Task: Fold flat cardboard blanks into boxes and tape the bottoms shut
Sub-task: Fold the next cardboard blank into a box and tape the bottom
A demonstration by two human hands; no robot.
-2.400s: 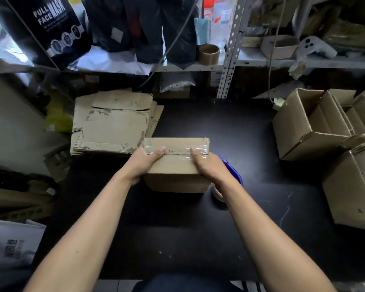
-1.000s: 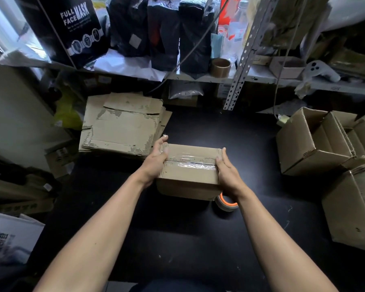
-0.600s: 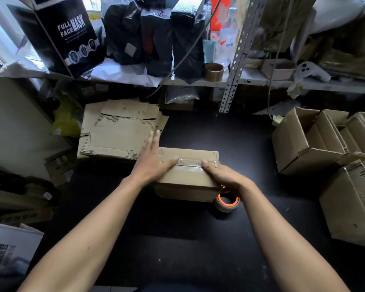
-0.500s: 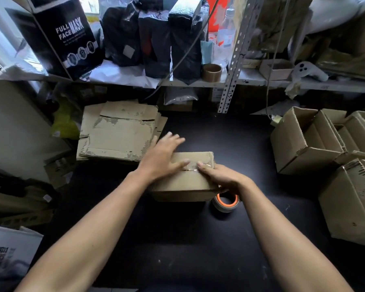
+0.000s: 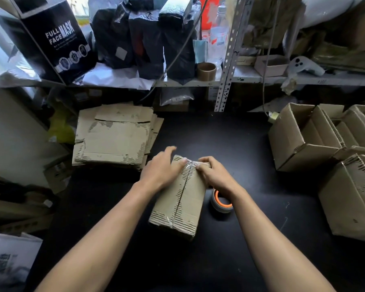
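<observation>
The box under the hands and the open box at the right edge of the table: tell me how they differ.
The box under the hands has its flaps folded shut with clear tape along the seam; the open box has its flaps spread and shows its hollow inside. The taped one lies seam-up between the left hand and right hand; the open one is tipped on its side, untouched. Both are worn brown corrugated cardboard on the black table.

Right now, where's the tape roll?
In the head view, the tape roll lies flat on the black table, right of the box being taped, partly hidden under the right wrist.
</observation>
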